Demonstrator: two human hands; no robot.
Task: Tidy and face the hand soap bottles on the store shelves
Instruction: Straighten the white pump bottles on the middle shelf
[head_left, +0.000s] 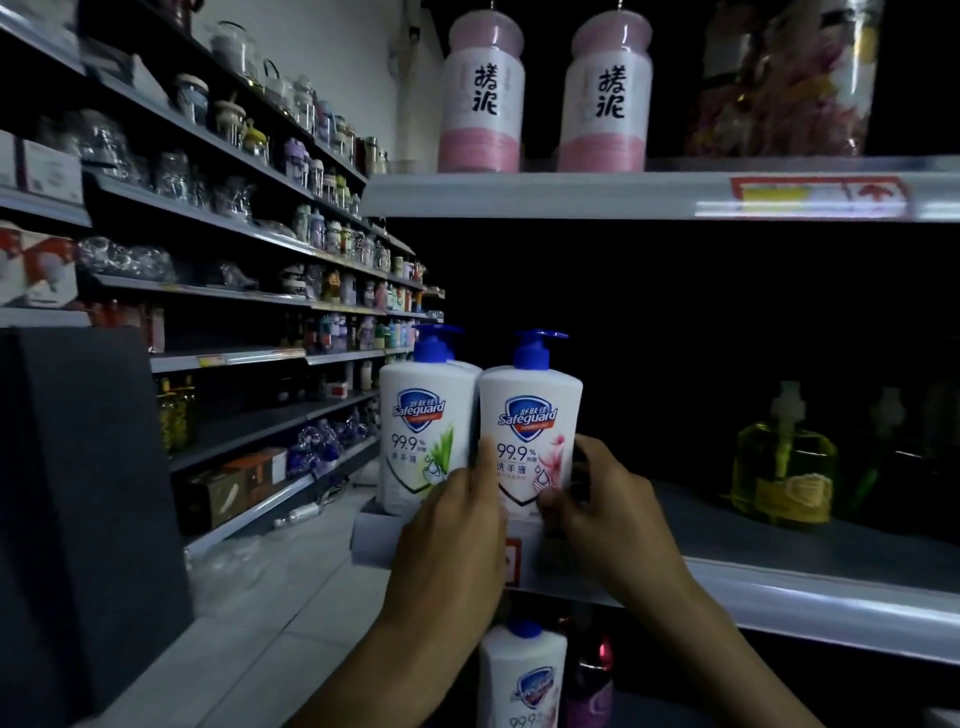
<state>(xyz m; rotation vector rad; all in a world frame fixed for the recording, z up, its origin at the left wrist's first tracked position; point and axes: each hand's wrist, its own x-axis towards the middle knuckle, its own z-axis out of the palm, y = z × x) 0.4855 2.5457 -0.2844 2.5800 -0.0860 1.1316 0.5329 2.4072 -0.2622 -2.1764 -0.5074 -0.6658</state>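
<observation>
Two white Safeguard hand soap bottles with blue pumps stand side by side at the left front end of the middle shelf. The pink-flower bottle is upright with its label facing me; my left hand wraps its lower left side and my right hand holds its lower right side. The green-leaf bottle stands touching it on the left, label forward, with another bottle partly hidden behind it. A further white Safeguard bottle stands on the shelf below.
A yellow pump soap bottle stands further right on the same dark shelf. Two tall pink-and-white bottles stand on the shelf above. A purple bottle is below. Shelves of glassware and cups line the aisle at left.
</observation>
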